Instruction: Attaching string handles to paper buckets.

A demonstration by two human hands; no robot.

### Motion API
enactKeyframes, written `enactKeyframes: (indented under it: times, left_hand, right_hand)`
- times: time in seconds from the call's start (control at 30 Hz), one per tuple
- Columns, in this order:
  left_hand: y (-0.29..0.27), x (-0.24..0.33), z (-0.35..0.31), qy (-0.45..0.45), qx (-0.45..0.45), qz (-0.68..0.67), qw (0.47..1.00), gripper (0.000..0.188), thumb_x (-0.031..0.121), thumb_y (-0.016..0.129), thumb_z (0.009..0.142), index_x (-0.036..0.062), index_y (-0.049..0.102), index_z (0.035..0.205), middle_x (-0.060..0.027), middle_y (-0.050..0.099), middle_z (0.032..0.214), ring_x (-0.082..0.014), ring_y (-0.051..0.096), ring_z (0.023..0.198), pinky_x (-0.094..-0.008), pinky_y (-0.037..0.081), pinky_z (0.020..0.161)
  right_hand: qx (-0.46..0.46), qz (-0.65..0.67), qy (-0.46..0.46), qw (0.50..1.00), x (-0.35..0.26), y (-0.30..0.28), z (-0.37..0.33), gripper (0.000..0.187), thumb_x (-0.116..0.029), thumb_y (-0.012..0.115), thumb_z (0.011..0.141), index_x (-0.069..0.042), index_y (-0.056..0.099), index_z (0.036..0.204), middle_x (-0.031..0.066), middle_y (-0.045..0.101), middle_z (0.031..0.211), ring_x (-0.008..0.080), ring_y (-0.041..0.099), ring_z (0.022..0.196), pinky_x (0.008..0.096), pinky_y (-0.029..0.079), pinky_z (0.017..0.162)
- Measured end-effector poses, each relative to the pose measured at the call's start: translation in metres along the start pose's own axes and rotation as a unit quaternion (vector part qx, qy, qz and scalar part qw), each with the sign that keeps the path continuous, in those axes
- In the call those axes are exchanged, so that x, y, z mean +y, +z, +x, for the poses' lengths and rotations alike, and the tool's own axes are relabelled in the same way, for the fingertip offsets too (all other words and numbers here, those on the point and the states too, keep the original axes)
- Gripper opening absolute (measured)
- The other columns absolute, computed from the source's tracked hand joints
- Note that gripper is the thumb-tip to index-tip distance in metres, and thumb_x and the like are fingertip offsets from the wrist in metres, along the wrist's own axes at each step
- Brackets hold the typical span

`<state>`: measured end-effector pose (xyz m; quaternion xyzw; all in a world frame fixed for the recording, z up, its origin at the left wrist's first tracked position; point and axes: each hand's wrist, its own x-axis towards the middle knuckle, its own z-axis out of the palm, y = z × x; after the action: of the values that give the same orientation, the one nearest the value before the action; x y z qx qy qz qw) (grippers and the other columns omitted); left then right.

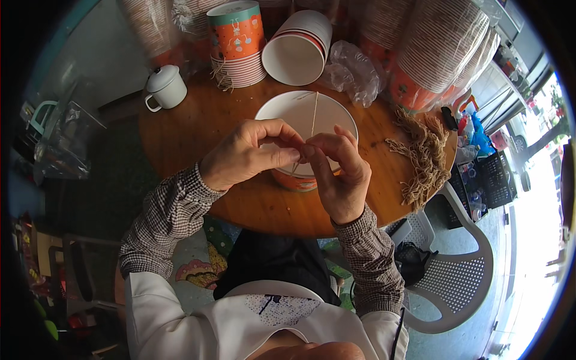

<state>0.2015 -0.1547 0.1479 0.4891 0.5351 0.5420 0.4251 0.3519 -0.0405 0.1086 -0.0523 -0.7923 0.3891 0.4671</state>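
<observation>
A large paper bucket (336, 114), white inside and orange outside, stands upright in front of me on the round wooden table. A thin beige string (315, 113) stretches over its opening from the far rim towards my fingers. My left hand (249, 150) pinches the string near the bucket's near rim, thumb and index finger pressed together. My right hand (343, 171) meets it there, its thumb and index fingertip closed on the string as well. The fingertips nearly touch, so the exact spot where they grip is partly hidden.
Stacked paper buckets (237, 45) stand at the back, with another stack (294, 57) on its side. A white lidded mug (167, 89) sits back left. Crumpled plastic (354, 72) and a heap of beige strings (423, 156) lie right. A grey plastic chair (450, 282) is right.
</observation>
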Motion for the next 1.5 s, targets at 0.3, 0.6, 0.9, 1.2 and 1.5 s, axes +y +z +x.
enactKeyframes:
  times: [0.3, 0.6, 0.9, 1.2, 1.5]
  left_hand:
    - [0.004, -0.001, -0.004, 0.050, 0.039, 0.145, 0.987, 0.014, 0.009, 0.063, 0.087, -0.0019, 0.061, 0.095, -0.0037, 0.062, 0.089, -0.0088, 0.059, 0.084, -0.0239, 0.049, 0.074]
    - [0.008, -0.009, -0.009, 0.205, 0.065, 0.315, 0.924, 0.010, 0.002, 0.064, 0.075, 0.0011, 0.056, 0.079, -0.0054, 0.057, 0.079, -0.0168, 0.057, 0.071, -0.0300, 0.047, 0.065]
    - [0.009, -0.007, -0.011, 0.200, 0.057, 0.299, 0.931, 0.008, 0.002, 0.064, 0.077, 0.0010, 0.057, 0.082, -0.0054, 0.059, 0.080, -0.0165, 0.058, 0.073, -0.0290, 0.048, 0.069]
    - [0.013, -0.011, 0.006, 0.144, 0.061, 0.206, 0.966, 0.018, 0.013, 0.062, 0.091, -0.0029, 0.063, 0.098, -0.0050, 0.064, 0.090, -0.0094, 0.062, 0.081, -0.0231, 0.052, 0.065]
    - [0.014, -0.006, 0.007, 0.159, 0.103, 0.263, 0.946, 0.014, 0.012, 0.066, 0.084, -0.0006, 0.062, 0.082, -0.0079, 0.064, 0.076, -0.0185, 0.062, 0.073, -0.0320, 0.048, 0.071]
  right_hand:
    - [0.011, 0.043, 0.035, 0.998, 0.005, -0.001, 0.000, 0.010, 0.000, 0.065, 0.084, -0.007, 0.062, 0.090, -0.0005, 0.067, 0.081, 0.0128, 0.066, 0.079, 0.0422, 0.032, 0.105]
    - [0.030, -0.028, 0.012, 0.999, 0.010, -0.005, 0.005, 0.007, 0.003, 0.060, 0.088, 0.000, 0.059, 0.095, 0.0059, 0.066, 0.089, 0.0125, 0.062, 0.086, 0.0263, 0.047, 0.082]
    - [0.052, 0.035, 0.048, 0.997, 0.007, -0.005, 0.013, 0.009, 0.001, 0.066, 0.082, -0.002, 0.063, 0.090, 0.0052, 0.067, 0.086, 0.0173, 0.061, 0.077, 0.0279, 0.047, 0.069]
    - [-0.009, 0.049, 0.012, 0.999, 0.005, -0.011, 0.016, 0.011, 0.000, 0.065, 0.084, -0.003, 0.063, 0.094, 0.0045, 0.067, 0.090, 0.0142, 0.061, 0.075, 0.0257, 0.047, 0.063]
    - [-0.123, 0.018, 0.009, 0.992, -0.002, -0.027, 0.021, 0.020, 0.000, 0.064, 0.083, -0.004, 0.060, 0.102, 0.0092, 0.065, 0.090, 0.0250, 0.067, 0.081, 0.0329, 0.053, 0.070]
